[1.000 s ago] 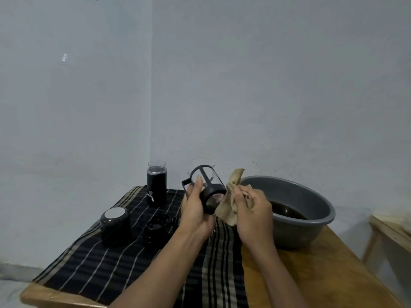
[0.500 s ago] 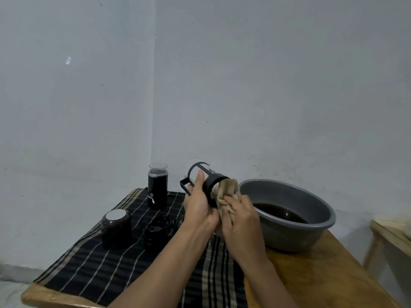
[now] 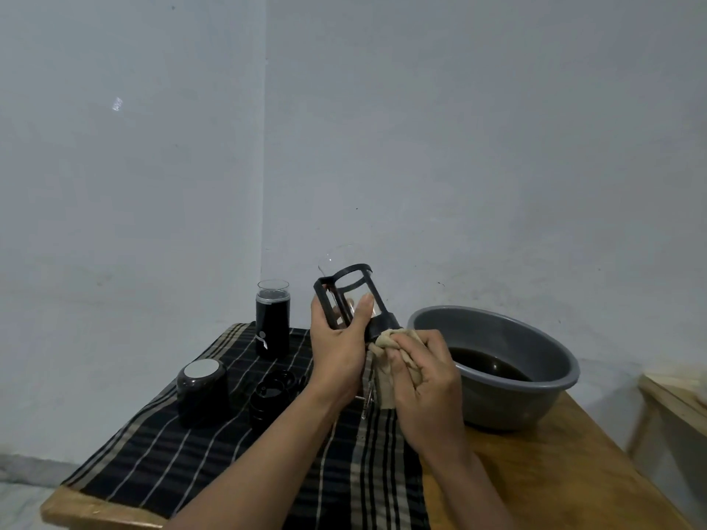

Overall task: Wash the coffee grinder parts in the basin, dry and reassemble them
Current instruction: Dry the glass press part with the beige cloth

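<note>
My left hand (image 3: 338,348) grips a glass carafe in a black plastic frame (image 3: 354,296), held tilted above the table with its mouth up and to the left. My right hand (image 3: 424,376) presses a beige cloth (image 3: 386,361) against the carafe's black base. The grey basin (image 3: 535,338) with dark water stands just right of my hands. On the striped cloth to the left stand the tall black grinder body (image 3: 272,319), a black cap with a pale top (image 3: 202,392) and a black ring part (image 3: 269,395).
A black striped table cloth (image 3: 172,460) covers the left half of the wooden table (image 3: 554,483). The wall corner is close behind. A second wooden surface (image 3: 673,395) shows at the right edge.
The carafe has turned more upright, its mouth now higher. My right hand with the cloth has moved from the carafe's side down onto its base.
</note>
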Demonstrator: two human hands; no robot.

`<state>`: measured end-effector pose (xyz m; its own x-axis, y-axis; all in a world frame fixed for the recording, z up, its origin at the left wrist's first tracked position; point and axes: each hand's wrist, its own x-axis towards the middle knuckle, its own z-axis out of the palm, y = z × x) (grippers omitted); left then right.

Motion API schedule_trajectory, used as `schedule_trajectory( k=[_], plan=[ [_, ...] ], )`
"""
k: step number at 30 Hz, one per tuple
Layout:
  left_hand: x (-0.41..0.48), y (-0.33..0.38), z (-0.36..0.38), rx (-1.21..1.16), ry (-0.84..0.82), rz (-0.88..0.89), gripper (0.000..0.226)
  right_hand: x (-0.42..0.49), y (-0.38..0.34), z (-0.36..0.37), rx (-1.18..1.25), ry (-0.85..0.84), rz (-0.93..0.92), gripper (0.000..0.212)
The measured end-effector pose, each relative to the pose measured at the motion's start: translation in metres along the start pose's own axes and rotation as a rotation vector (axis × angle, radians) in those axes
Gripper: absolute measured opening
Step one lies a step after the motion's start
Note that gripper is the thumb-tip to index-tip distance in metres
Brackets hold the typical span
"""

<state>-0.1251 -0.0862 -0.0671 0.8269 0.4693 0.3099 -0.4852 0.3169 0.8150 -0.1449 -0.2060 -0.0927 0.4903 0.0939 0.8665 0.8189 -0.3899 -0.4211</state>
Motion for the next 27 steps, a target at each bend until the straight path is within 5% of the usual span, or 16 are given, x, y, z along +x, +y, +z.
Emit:
schedule_trajectory(
  k=[8, 19, 23, 27],
  plan=[
    [-0.012, -0.005, -0.005, 0.258, -0.139, 0.196, 0.062, 0.025, 0.006, -0.007, -0.261, -0.119, 0.114, 0.026],
    [-0.011, -0.025, -0.030, 0.256, -0.106, 0.003, 0.101, -0.003, 0.053, -0.037, -0.400, -0.636, 0.643, 0.020],
    [-0.009, -0.028, -0.036, 0.257, -0.119, -0.015, 0.094, 0.000, 0.056, -0.038, -0.491, -0.619, 0.637, 0.021],
    [-0.002, -0.028, -0.041, 0.291, -0.142, -0.030, 0.090, 0.019, 0.039, -0.026, -0.091, -0.436, 0.557, 0.031]
  ],
)
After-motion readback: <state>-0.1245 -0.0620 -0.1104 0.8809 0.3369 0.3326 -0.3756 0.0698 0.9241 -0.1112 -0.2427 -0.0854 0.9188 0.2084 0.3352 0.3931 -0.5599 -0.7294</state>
